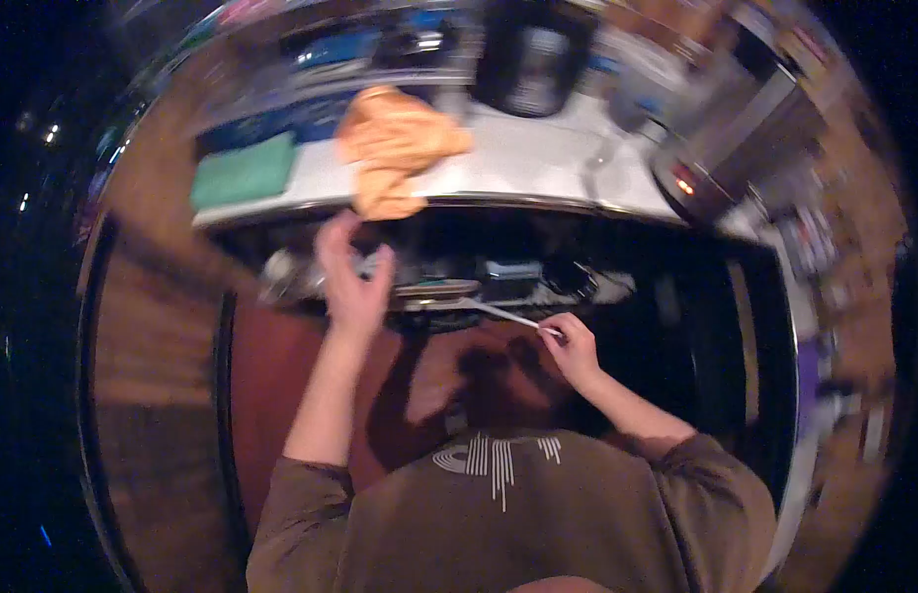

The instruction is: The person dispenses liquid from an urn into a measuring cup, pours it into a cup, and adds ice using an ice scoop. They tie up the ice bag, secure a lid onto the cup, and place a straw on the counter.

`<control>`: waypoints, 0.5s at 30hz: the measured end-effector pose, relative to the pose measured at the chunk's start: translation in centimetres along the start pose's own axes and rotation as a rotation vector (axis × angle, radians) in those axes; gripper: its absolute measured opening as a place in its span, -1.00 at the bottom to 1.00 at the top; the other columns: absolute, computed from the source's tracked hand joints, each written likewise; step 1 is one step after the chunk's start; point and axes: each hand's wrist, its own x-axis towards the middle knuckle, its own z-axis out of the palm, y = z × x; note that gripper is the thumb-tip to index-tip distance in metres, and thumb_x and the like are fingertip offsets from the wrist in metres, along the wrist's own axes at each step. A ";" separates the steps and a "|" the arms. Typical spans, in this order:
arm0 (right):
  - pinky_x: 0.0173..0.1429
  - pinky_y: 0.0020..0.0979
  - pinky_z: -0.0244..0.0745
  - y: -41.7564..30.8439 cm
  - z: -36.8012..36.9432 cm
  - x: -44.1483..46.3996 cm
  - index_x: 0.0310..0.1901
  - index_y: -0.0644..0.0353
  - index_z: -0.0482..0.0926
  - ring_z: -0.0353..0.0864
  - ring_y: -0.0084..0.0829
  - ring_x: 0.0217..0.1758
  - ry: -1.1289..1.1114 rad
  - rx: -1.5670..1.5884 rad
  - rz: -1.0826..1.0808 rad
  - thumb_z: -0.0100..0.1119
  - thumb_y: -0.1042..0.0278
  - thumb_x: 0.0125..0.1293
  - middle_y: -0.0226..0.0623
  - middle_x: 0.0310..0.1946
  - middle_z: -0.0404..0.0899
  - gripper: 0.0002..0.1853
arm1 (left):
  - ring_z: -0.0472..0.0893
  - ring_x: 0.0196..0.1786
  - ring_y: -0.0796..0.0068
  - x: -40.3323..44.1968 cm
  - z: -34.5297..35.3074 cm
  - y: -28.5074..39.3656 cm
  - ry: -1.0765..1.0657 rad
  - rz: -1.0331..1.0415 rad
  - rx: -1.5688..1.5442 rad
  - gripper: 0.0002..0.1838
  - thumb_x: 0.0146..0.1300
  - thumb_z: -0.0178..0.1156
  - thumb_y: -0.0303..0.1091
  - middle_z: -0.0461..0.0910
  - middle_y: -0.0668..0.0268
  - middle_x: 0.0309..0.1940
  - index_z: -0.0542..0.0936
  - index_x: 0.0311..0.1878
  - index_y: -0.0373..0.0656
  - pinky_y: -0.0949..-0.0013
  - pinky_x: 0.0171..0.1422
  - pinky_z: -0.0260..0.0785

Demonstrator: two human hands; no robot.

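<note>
My left hand reaches up toward the counter's front edge, its fingers apart and nothing visible between them. Just beyond its fingertips, a crumpled orange cloth lies on the white counter, one end hanging over the edge. A thin whitish stick or handle is pinched in my right hand, which is lower and to the right. The stick points up and left toward an open drawer or low shelf below the counter. What its far end is cannot be made out.
A folded green cloth lies at the counter's left end. A dark container stands at the back. On the right is a tall metallic appliance with an orange light. Blurred small items, including a bluish one, sit below the counter edge.
</note>
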 end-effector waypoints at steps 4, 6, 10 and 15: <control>-0.19 -0.40 0.49 -0.5 -11.1 -7.0 -0.25 0.17 0.62 0.61 -0.35 -0.27 0.019 -0.044 0.280 0.28 0.37 0.11 -0.28 -0.36 0.62 -0.84 | 0.28 0.23 -0.01 9.4 4.6 1.9 -0.070 0.202 0.430 -0.17 -0.13 0.37 -0.29 0.29 -0.07 0.16 0.25 0.26 -0.28 0.11 0.34 0.13; -0.29 -0.49 0.47 -0.4 -16.3 -11.5 -0.31 0.22 0.63 0.59 -0.49 -0.39 0.122 0.228 0.589 0.31 0.36 0.11 -0.31 -0.44 0.62 -0.85 | 0.37 0.19 0.10 12.4 7.5 -0.7 -0.269 -0.006 0.396 -0.26 -0.19 0.44 -0.17 0.44 0.10 0.09 0.43 0.15 -0.11 0.16 0.32 0.17; -0.34 -0.55 0.47 -1.1 -24.8 -24.7 -0.33 0.28 0.60 0.58 -0.55 -0.45 0.535 0.676 0.702 0.34 0.40 0.06 -0.32 -0.48 0.60 -0.83 | 0.46 0.00 0.13 14.1 7.7 2.6 -0.161 0.207 0.083 -0.41 0.02 0.20 -0.19 0.49 0.05 -0.01 0.41 0.13 -0.26 0.18 0.12 0.31; -0.27 -0.53 0.42 -1.5 -33.3 -41.1 -0.25 0.19 0.54 0.52 -0.53 -0.35 1.248 0.648 0.451 0.21 0.49 0.15 -0.39 -0.42 0.55 -0.88 | 0.59 -0.24 0.18 11.1 3.4 13.0 0.046 0.719 -0.552 -0.52 0.28 -0.10 -0.21 0.56 -0.01 -0.14 0.37 0.11 -0.44 0.20 -0.12 0.48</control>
